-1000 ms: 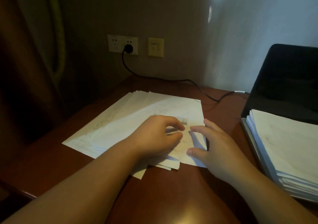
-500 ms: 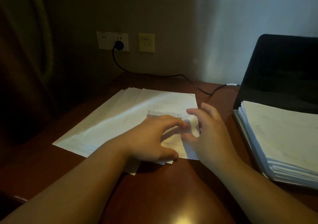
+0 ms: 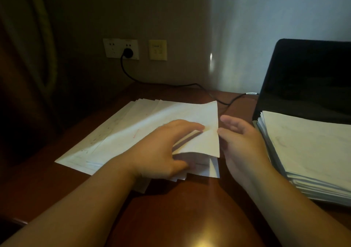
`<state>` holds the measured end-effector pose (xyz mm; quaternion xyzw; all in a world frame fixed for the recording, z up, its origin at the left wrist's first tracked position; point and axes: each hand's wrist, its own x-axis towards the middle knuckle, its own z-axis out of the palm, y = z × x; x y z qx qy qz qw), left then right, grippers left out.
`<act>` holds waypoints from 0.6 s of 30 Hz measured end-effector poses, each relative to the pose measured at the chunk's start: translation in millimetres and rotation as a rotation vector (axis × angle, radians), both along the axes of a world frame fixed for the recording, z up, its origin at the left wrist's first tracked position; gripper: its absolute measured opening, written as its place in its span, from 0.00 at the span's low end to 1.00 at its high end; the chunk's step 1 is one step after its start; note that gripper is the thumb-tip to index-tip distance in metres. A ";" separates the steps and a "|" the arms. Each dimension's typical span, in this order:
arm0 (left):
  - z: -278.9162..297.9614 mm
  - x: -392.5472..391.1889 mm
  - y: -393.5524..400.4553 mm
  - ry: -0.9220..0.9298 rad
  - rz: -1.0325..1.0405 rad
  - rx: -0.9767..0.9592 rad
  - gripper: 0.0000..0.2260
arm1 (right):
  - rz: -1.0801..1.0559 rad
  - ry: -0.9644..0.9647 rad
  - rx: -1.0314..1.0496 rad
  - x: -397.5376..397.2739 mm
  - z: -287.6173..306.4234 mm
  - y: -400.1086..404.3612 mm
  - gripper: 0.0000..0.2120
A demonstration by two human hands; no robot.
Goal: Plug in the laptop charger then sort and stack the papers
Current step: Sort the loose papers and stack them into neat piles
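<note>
— What sort of room is this?
— A dim study corner: wooden desk [image 3: 190, 218], open laptop [image 3: 307, 79], paper stacks [image 3: 311, 148], wall sockets [image 3: 120, 48], a curtain [image 3: 34, 53] at left.

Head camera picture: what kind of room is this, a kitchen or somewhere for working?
Probably a work desk in a study, office or hotel room. A wooden desk holds spread-out papers, a neat paper stack and a laptop, with wall sockets behind.

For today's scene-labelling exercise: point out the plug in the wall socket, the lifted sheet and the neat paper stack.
Plug [image 3: 127, 53], head view, its round black body.
Lifted sheet [image 3: 208, 132], head view, its raised right part.
Neat paper stack [image 3: 307, 148], head view, top page.
</note>
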<state>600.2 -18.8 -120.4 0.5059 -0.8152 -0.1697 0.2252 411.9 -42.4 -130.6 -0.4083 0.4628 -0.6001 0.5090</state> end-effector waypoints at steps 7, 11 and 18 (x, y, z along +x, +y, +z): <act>-7.2 1.8 -4.5 0.382 0.262 -0.062 0.08 | 0.224 0.829 -0.146 -12.8 -1.4 1.3 0.37; -8.5 1.4 -7.5 0.469 0.355 -0.055 0.06 | 0.501 1.323 -0.122 -22.1 1.6 7.3 0.40; -10.6 -0.4 -6.2 0.515 0.321 0.044 0.07 | 0.444 1.322 -0.106 -21.2 2.6 7.7 0.33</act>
